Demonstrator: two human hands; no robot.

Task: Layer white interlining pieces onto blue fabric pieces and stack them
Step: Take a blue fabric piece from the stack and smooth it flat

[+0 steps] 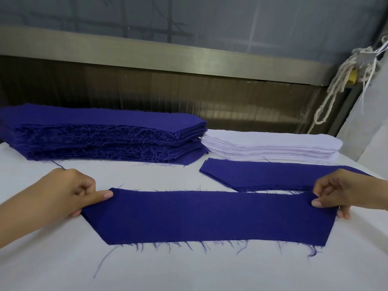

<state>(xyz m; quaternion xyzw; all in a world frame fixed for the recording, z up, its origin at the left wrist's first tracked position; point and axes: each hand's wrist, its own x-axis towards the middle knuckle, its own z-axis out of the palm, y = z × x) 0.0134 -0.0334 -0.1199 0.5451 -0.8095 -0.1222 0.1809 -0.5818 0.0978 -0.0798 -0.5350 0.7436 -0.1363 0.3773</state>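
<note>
A long blue fabric piece with frayed edges lies flat across the near middle of the white table. My left hand pinches its left end between thumb and fingers. My right hand pinches its right end the same way. A second single blue piece lies just behind it, to the right. A thick stack of blue pieces stands at the back left. A lower stack of white interlining pieces sits at the back right, touching the blue stack.
A dark panel with a metal rail runs behind the table. White cords hang at the upper right. White fabric or sheeting rises along the right edge.
</note>
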